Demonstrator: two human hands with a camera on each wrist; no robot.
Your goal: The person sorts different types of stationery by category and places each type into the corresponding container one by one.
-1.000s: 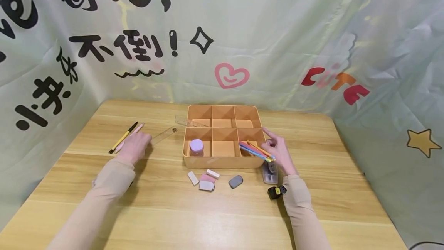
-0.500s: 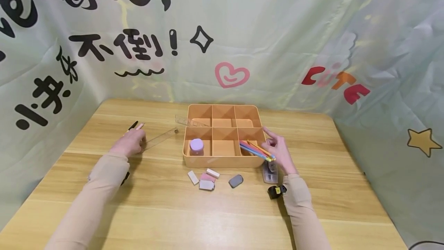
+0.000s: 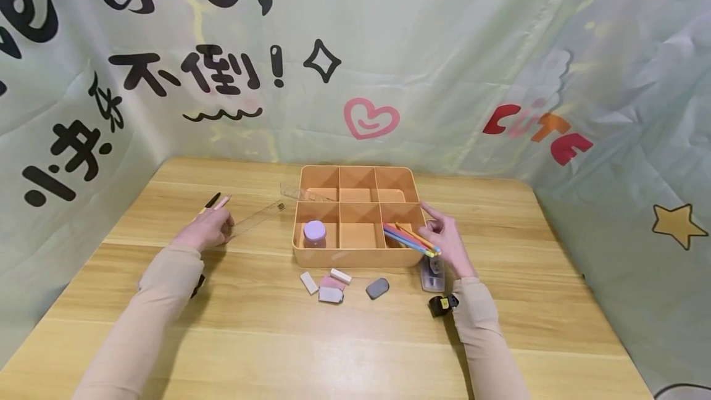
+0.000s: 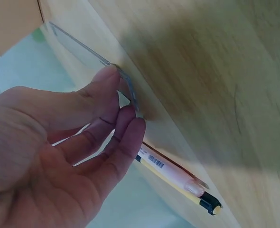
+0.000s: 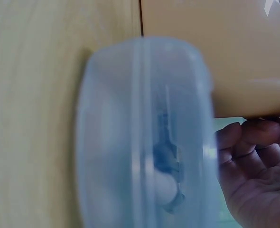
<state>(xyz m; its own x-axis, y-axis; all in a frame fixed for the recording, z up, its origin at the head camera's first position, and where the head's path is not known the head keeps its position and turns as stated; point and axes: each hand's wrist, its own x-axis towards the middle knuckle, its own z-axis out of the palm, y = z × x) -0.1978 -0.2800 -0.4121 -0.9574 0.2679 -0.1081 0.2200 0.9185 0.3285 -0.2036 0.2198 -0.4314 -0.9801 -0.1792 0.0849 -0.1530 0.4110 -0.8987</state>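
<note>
In the head view my left hand (image 3: 202,230) is low over the left of the table, by a pink pen (image 3: 223,201) and a yellow-and-black pen (image 3: 212,200). Its thumb and fingers pinch the near end of a clear ruler (image 3: 257,219); the left wrist view also shows this hand (image 4: 78,147) on the ruler (image 4: 78,43). My right hand (image 3: 449,244) touches the right side of the orange six-compartment box (image 3: 355,258), fingers lightly bent. Coloured pencils (image 3: 411,242) lean over the box's front right compartment, close to the thumb.
A purple-lidded jar (image 3: 315,233) stands in the front left compartment, and another clear ruler (image 3: 305,193) crosses the box's left rim. Several erasers (image 3: 331,294), a grey oval item (image 3: 378,288) and a clear case (image 3: 432,275) lie in front. A curtain (image 3: 433,66) hangs behind.
My left hand has moved a little left and now covers more of the two pens, while more of the ruler shows beside it. The right hand and the box stay in place.
</note>
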